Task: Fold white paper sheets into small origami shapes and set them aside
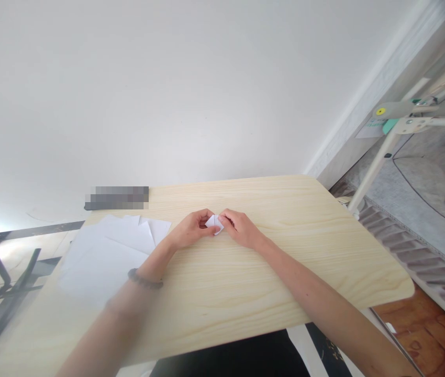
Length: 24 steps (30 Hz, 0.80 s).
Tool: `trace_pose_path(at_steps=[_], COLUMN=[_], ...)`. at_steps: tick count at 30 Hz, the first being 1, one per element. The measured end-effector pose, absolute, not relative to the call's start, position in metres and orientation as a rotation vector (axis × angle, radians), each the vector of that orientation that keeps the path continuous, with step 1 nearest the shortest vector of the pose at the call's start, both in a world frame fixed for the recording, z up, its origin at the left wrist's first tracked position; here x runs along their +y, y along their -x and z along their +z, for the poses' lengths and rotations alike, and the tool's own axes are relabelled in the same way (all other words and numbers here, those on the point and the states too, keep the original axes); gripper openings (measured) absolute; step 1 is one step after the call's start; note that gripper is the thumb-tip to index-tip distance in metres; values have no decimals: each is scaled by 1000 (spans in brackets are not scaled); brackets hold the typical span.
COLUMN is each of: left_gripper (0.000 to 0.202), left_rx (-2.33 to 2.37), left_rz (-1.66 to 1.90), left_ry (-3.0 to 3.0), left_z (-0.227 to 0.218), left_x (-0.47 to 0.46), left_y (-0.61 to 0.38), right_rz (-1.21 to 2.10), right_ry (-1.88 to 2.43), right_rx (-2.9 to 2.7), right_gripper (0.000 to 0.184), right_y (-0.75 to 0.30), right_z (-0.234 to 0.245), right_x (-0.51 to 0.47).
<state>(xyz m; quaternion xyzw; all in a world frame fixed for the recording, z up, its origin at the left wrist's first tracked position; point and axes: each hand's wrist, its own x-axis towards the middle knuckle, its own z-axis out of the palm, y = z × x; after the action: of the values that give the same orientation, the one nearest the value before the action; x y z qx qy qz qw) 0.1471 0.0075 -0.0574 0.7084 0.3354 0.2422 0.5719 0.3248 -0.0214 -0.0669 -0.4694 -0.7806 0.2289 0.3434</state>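
Observation:
Between my two hands is a small piece of folded white paper (214, 224), held over the middle of the wooden table (285, 272). My left hand (193, 228) pinches its left side, thumb along the lower edge and fingers curled behind. At the paper's right edge, my right hand (240, 226) grips with thumb and forefinger. Fold lines show on the paper's face, but its far side is hidden by the fingers. A dark beaded bracelet (145, 280) circles my left wrist.
Several loose white sheets (104, 256) lie spread on the table's left side. Behind them, against the wall, rests a dark, pixelated flat object (116, 199). A white metal frame (379, 157) stands beyond the right edge, near a grey sofa (434, 183). Dark metal legs (6, 283) stand at left.

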Motion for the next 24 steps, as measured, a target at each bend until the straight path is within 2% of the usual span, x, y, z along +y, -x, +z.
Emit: trace_pose_path(at_steps=[24], left_gripper=[24], left_rx=[832], left_rz=[594], left_ry=[-1775], left_z=[-54], left_x=[4], left_y=[-148], right_rz=[617], right_ry=[1178], right_rx=[-2007], right_gripper=[24], right_y=[-327], right_z=[-67], right_x=[-20])
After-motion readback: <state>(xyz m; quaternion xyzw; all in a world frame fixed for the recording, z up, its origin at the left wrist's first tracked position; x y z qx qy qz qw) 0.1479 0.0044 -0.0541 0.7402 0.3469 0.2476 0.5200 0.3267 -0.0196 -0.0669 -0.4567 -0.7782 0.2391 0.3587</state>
